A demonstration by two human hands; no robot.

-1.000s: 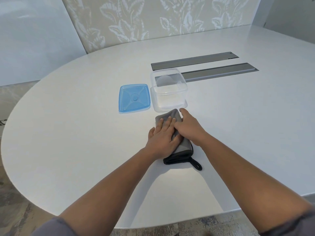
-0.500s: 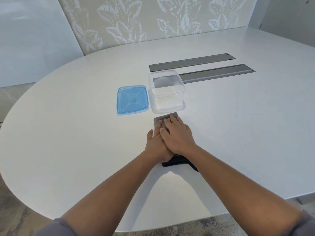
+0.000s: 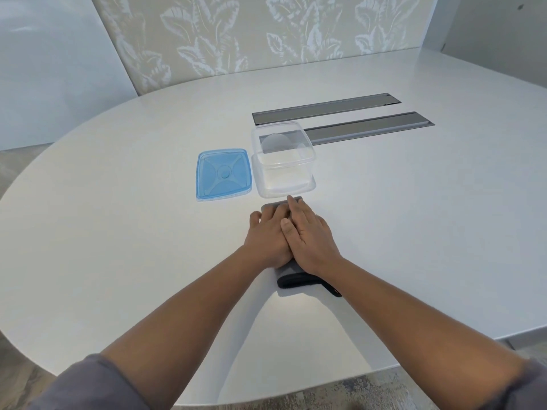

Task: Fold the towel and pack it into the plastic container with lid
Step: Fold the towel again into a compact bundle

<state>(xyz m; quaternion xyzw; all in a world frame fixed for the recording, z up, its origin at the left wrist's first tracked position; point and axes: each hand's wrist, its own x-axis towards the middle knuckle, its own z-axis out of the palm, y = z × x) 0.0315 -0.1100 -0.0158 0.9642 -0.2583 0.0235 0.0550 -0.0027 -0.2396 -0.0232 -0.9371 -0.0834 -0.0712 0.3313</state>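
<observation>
A folded grey towel (image 3: 296,278) lies on the white table, just in front of a clear plastic container (image 3: 282,161) that stands empty and uncovered. Its blue lid (image 3: 223,173) lies flat to the container's left. My left hand (image 3: 268,232) rests flat on the towel. My right hand (image 3: 309,235) lies flat too, partly over the left one, fingers reaching the towel's far edge. Both palms press down; neither grips. Most of the towel is hidden under the hands; its near folded edge and a black loop show.
Two long grey recessed strips (image 3: 367,127) run across the table (image 3: 118,247) behind the container. The table's curved edge is close to me at the bottom. A leaf-patterned wall panel (image 3: 266,34) stands beyond the far side.
My right hand slid from the towel's right side to lie over my left hand. Both hands stay pressed on the towel, which has not moved.
</observation>
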